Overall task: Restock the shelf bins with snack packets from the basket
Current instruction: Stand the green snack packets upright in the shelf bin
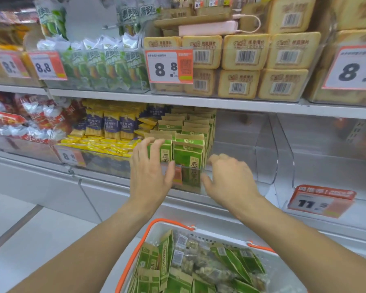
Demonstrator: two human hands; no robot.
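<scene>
- Shop shelves fill the view, white and flat, with clear plastic bins sitting on them and price tags clipped to the fronts.
- One clear bin on the lower shelf holds green and brown snack packets, standing up in rows so their fronts face out.
- The left hand reaches over the bin's front edge. Its fingers are spread and only a little bent, resting on top of the front packet, most likely to push it straight.
- The right hand is at the bin's front wall just beside the packets. Its fingers are curled in, but I cannot tell if it holds anything.
- Down low sits a white basket with orange handles. More of the same packets lie in a loose pile inside it, waiting to go up.
- The packets look flat and papery, with a crinkly shine on the green part.
- The right side of the bin looks bare, so there is room for many more.
</scene>
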